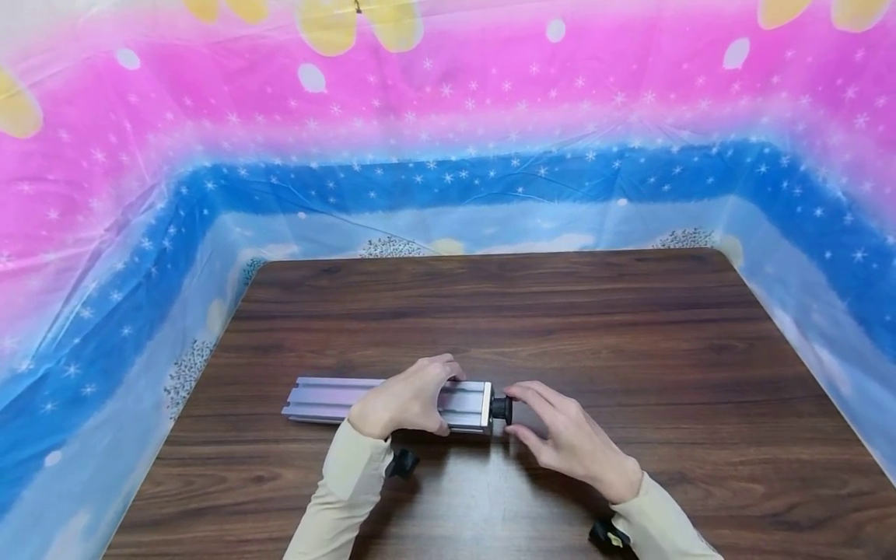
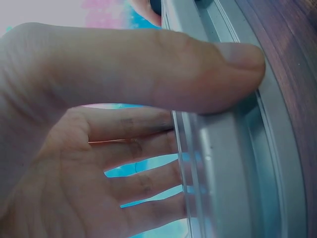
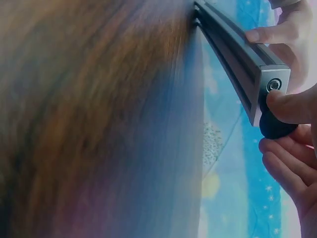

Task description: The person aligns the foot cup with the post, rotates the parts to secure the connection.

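A silver aluminium profile [image 1: 325, 398] with lengthwise grooves lies on the table, its long side running left to right. My left hand [image 1: 413, 398] grips it from above near its right end. In the left wrist view the thumb [image 2: 218, 74] presses along one grooved face, with the other fingers on the far side. A black round knob [image 1: 502, 408] sticks out from the profile's right end. Thumb and fingers of my right hand [image 1: 577, 439] pinch this knob. The right wrist view shows a round bolt head [image 3: 274, 85] in the end plate beside the knob.
The brown wood-grain table [image 1: 490, 311] reaches back to a pink and blue patterned cloth [image 1: 448, 179] hung around it. Small black devices sit at my left wrist [image 1: 402, 464] and right wrist [image 1: 607, 535].
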`<state>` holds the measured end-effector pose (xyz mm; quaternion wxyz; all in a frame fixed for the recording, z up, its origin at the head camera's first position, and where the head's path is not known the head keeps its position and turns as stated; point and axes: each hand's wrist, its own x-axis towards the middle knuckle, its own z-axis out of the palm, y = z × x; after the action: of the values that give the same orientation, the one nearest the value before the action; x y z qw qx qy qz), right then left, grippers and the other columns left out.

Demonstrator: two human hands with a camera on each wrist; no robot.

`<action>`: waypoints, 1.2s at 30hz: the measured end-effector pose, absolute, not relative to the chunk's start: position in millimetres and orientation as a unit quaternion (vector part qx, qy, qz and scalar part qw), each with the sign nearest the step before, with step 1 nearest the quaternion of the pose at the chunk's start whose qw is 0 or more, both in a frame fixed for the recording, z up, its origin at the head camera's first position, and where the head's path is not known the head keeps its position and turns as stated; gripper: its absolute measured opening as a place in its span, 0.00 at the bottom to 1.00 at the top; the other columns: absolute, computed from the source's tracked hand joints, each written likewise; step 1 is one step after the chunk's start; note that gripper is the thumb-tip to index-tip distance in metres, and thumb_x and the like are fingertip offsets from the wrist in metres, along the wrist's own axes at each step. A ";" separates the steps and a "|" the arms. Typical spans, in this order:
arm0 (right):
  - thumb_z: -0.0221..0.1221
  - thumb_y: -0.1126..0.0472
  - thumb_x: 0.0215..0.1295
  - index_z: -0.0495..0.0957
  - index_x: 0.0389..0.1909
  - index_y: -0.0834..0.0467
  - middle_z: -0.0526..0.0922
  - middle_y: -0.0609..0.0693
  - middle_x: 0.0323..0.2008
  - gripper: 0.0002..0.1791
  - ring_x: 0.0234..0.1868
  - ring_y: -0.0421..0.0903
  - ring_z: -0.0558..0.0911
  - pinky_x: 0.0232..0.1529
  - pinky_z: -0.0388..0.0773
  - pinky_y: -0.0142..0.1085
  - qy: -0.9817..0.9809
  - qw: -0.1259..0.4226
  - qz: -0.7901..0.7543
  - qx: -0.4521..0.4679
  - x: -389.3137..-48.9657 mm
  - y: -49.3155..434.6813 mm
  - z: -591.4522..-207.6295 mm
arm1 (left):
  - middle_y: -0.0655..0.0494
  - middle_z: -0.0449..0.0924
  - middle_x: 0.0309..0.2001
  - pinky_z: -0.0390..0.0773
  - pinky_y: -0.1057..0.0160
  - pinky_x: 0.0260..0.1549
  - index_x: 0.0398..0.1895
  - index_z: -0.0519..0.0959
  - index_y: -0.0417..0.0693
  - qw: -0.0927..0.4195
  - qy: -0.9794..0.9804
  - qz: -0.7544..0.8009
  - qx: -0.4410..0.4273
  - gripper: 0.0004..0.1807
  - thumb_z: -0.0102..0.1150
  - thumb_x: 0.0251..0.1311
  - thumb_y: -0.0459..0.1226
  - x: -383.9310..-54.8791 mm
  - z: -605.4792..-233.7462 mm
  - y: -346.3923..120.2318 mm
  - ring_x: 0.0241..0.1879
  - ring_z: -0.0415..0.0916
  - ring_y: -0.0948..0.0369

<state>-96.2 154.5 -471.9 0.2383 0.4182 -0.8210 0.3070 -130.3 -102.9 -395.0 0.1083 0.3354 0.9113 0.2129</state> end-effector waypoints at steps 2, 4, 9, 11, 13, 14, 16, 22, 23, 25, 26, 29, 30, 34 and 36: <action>0.73 0.65 0.52 0.78 0.56 0.66 0.84 0.54 0.50 0.29 0.49 0.48 0.86 0.53 0.81 0.35 -0.823 0.227 0.324 0.408 -96.0 153.9 -472.7 | 0.49 0.80 0.47 0.79 0.56 0.50 0.51 0.79 0.34 0.106 0.911 0.210 0.338 0.34 0.79 0.33 0.31 -130.4 -395.4 -102.5 0.45 0.77 0.54; 0.74 0.65 0.52 0.78 0.56 0.66 0.85 0.54 0.50 0.28 0.46 0.46 0.86 0.49 0.82 0.34 -0.827 0.211 0.344 0.392 -95.4 153.1 -472.8 | 0.49 0.80 0.47 0.79 0.57 0.49 0.50 0.79 0.34 0.102 0.911 0.208 0.340 0.34 0.79 0.33 0.31 -130.5 -396.0 -102.4 0.44 0.76 0.55; 0.72 0.63 0.55 0.80 0.54 0.65 0.86 0.51 0.47 0.25 0.41 0.45 0.87 0.44 0.84 0.36 -0.842 0.172 0.379 0.345 -93.6 148.8 -470.3 | 0.50 0.79 0.44 0.78 0.58 0.46 0.49 0.79 0.34 0.091 0.911 0.206 0.346 0.33 0.79 0.32 0.31 -131.0 -397.1 -103.6 0.41 0.75 0.57; 0.71 0.63 0.56 0.80 0.54 0.65 0.87 0.51 0.45 0.24 0.40 0.46 0.87 0.43 0.85 0.38 -0.845 0.160 0.389 0.330 -93.2 146.9 -469.1 | 0.50 0.78 0.43 0.78 0.58 0.45 0.49 0.79 0.34 0.085 0.911 0.206 0.348 0.33 0.80 0.32 0.31 -131.5 -397.5 -103.9 0.40 0.74 0.57; 0.71 0.63 0.57 0.80 0.54 0.64 0.87 0.51 0.44 0.23 0.39 0.47 0.88 0.43 0.85 0.38 -0.849 0.148 0.396 0.317 -93.0 145.7 -468.4 | 0.50 0.78 0.42 0.78 0.59 0.45 0.49 0.79 0.34 0.081 0.911 0.205 0.350 0.33 0.80 0.32 0.31 -131.9 -398.0 -103.7 0.39 0.73 0.58; 0.71 0.63 0.57 0.80 0.54 0.64 0.87 0.51 0.43 0.23 0.39 0.48 0.88 0.43 0.85 0.38 -0.851 0.142 0.398 0.312 -93.1 145.6 -468.4 | 0.51 0.78 0.42 0.78 0.59 0.45 0.49 0.79 0.33 0.079 0.911 0.204 0.351 0.33 0.80 0.32 0.31 -132.3 -398.6 -103.5 0.39 0.73 0.58; 0.71 0.64 0.57 0.80 0.54 0.64 0.87 0.51 0.43 0.23 0.38 0.48 0.88 0.43 0.85 0.39 -0.854 0.131 0.402 0.302 -93.7 146.5 -469.3 | 0.51 0.77 0.40 0.77 0.60 0.44 0.48 0.79 0.33 0.079 0.910 0.204 0.353 0.33 0.80 0.32 0.30 -133.5 -400.1 -102.3 0.38 0.72 0.58; 0.70 0.63 0.59 0.80 0.54 0.64 0.87 0.51 0.43 0.22 0.39 0.45 0.88 0.43 0.85 0.38 -0.860 0.107 0.406 0.289 -102.1 156.0 -473.7 | 0.51 0.77 0.43 0.77 0.59 0.44 0.50 0.79 0.35 0.084 0.913 0.193 0.350 0.33 0.80 0.35 0.33 -141.6 -408.4 -94.3 0.39 0.73 0.58; 0.71 0.64 0.59 0.80 0.54 0.64 0.87 0.51 0.43 0.22 0.39 0.44 0.88 0.43 0.85 0.38 -0.862 0.102 0.406 0.285 -104.3 159.3 -474.3 | 0.50 0.78 0.44 0.78 0.58 0.46 0.51 0.79 0.35 0.087 0.913 0.193 0.349 0.33 0.80 0.37 0.34 -143.9 -410.9 -91.6 0.41 0.74 0.57; 0.70 0.64 0.59 0.79 0.55 0.64 0.87 0.51 0.44 0.22 0.40 0.44 0.89 0.44 0.85 0.38 -0.865 0.089 0.408 0.277 -109.0 166.9 -476.5 | 0.48 0.78 0.50 0.77 0.56 0.51 0.54 0.78 0.37 0.097 0.915 0.191 0.341 0.34 0.80 0.41 0.36 -147.9 -415.7 -86.0 0.46 0.76 0.55; 0.70 0.64 0.59 0.79 0.55 0.63 0.88 0.51 0.44 0.22 0.40 0.44 0.89 0.44 0.85 0.38 -0.867 0.081 0.409 0.273 -111.4 170.9 -477.5 | 0.48 0.78 0.52 0.77 0.56 0.52 0.56 0.77 0.38 0.102 0.916 0.193 0.338 0.34 0.80 0.42 0.37 -149.9 -418.4 -83.2 0.48 0.76 0.55; 0.70 0.65 0.60 0.79 0.55 0.63 0.88 0.51 0.45 0.22 0.42 0.45 0.89 0.45 0.85 0.40 -0.869 0.058 0.413 0.266 -117.9 183.0 -479.8 | 0.49 0.77 0.55 0.77 0.55 0.54 0.59 0.76 0.39 0.109 0.916 0.196 0.332 0.35 0.79 0.46 0.38 -154.4 -426.9 -75.0 0.51 0.75 0.54; 0.70 0.65 0.60 0.79 0.55 0.63 0.88 0.51 0.45 0.22 0.42 0.45 0.89 0.45 0.85 0.40 -0.869 0.055 0.413 0.267 -120.5 186.3 -480.7 | 0.49 0.76 0.55 0.77 0.55 0.54 0.60 0.75 0.40 0.108 0.916 0.197 0.333 0.35 0.78 0.47 0.38 -155.1 -429.1 -72.9 0.52 0.74 0.54; 0.71 0.66 0.59 0.80 0.53 0.64 0.88 0.51 0.44 0.21 0.42 0.44 0.89 0.45 0.85 0.38 -0.865 0.044 0.417 0.276 -132.1 193.5 -483.2 | 0.49 0.76 0.55 0.76 0.54 0.53 0.62 0.74 0.38 0.084 0.911 0.204 0.349 0.35 0.76 0.50 0.38 -156.3 -436.7 -70.9 0.51 0.73 0.53; 0.71 0.66 0.58 0.80 0.51 0.64 0.88 0.51 0.44 0.20 0.42 0.43 0.89 0.45 0.85 0.38 -0.862 0.039 0.419 0.281 -137.5 194.4 -484.2 | 0.47 0.75 0.56 0.76 0.53 0.55 0.63 0.73 0.36 0.066 0.907 0.207 0.362 0.35 0.75 0.52 0.38 -156.2 -440.2 -72.9 0.54 0.73 0.50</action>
<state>-137.5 194.4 -484.2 0.0393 0.2811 -0.8625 0.4190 -156.2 -72.9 -440.2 0.0659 0.3616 0.9067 0.2067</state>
